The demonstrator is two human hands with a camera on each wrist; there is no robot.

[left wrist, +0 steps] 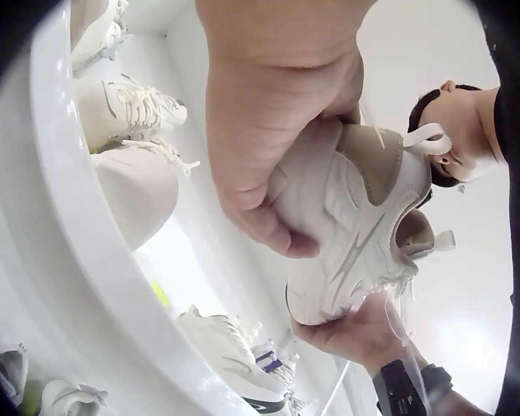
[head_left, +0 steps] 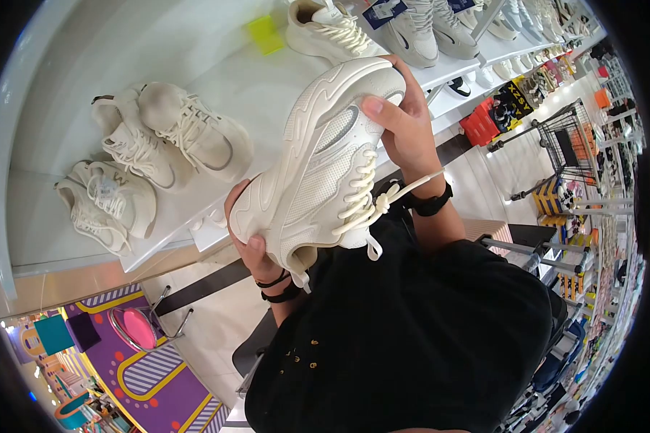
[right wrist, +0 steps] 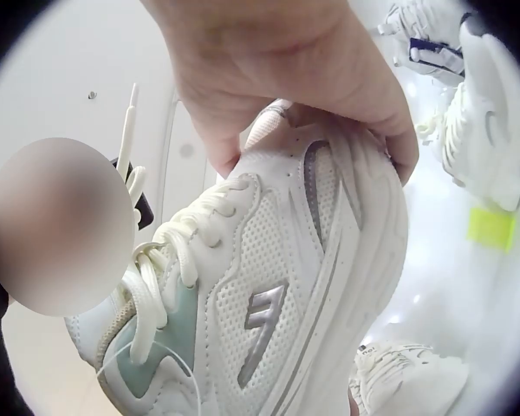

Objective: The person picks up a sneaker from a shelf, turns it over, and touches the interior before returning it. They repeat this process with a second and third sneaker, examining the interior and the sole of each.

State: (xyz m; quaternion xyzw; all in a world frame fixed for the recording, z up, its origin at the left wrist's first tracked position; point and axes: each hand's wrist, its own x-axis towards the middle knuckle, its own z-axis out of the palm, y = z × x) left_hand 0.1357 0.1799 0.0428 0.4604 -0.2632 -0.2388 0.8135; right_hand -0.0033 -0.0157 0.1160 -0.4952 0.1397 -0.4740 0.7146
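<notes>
A white chunky sneaker [head_left: 325,169] with mesh sides and cream laces is held up on its side between both hands. At the heel, my left hand [head_left: 253,252] grips the sole and side, thumb toward the camera. My right hand [head_left: 409,123] holds the toe, its thumb [head_left: 383,112] pressed on the upper and its fingers mostly hidden behind the sole. A knotted lace [head_left: 386,202] sticks out past the tongue. In the right wrist view the sneaker's side [right wrist: 260,321] bears a silver mark, and a thin clear loop hangs near the collar.
A white shelf [head_left: 260,108] in front carries several white sneakers [head_left: 195,130] to the left. Another white sneaker [head_left: 328,32] stands behind the held one, near a yellow-green card [head_left: 266,35]. To the right are more shoe shelves and a shopping cart [head_left: 567,144]. A pink stool [head_left: 135,328] stands lower left.
</notes>
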